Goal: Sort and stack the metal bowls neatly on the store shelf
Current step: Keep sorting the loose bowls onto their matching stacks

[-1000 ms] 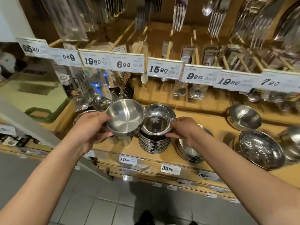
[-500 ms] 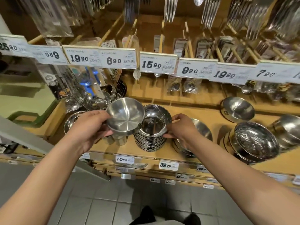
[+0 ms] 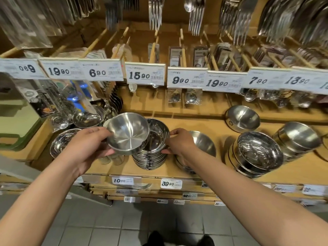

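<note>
left hand (image 3: 88, 148) fingers curled round a tilted bowl (image 3: 127, 133), right hand (image 3: 181, 142) fingers pinching the bowl stack (image 3: 150, 153) rim

Open wood of the tan wooden store shelf (image 3: 198, 119) between the tall stack of shallow steel bowls (image 3: 150, 157) and the single tilted steel bowl (image 3: 242, 118) near the back edge. Bare strip along the front edge, below the stack. Crowded left end: wide shiny steel dish (image 3: 61, 144) and glossy steel bowl (image 3: 88, 118) close together. Blocked right end: nested deep steel bowls (image 3: 257, 153) just beside a stack of steel pots (image 3: 298, 139). Low overhead: row of white price tags (image 3: 145, 75) and hanging packaged spoons (image 3: 193, 96).
</note>
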Tool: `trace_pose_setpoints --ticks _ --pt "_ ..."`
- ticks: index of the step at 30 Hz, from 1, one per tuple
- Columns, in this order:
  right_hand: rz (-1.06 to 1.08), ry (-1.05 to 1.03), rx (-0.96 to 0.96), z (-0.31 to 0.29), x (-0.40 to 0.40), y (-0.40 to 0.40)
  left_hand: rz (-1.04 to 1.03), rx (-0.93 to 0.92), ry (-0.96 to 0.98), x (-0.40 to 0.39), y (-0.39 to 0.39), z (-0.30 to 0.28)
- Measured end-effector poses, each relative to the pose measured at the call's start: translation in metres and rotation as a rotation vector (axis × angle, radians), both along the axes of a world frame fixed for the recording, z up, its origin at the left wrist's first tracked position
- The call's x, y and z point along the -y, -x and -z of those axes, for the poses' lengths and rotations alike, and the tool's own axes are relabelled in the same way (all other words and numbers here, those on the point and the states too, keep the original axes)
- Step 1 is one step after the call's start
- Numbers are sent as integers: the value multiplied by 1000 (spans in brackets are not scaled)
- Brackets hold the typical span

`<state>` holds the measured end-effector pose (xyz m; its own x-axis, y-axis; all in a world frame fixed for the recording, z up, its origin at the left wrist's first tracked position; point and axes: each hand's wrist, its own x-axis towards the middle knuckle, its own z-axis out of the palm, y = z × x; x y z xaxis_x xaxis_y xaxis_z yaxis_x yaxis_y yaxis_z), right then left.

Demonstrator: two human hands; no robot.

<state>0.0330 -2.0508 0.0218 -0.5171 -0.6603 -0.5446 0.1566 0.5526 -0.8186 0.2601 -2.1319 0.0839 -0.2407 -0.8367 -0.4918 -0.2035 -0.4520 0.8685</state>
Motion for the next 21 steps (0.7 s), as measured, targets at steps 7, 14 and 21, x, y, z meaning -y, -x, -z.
trace_pose_setpoints --ticks 7,14,21 --pt "-73 48 119 -19 -19 23 50 24 14 -18 30 -6" --pt "0 197 225 -72 -102 116 179 -8 13 -62 126 -20" --pt "-49 234 182 -88 -201 208 383 -15 64 -133 257 -27"
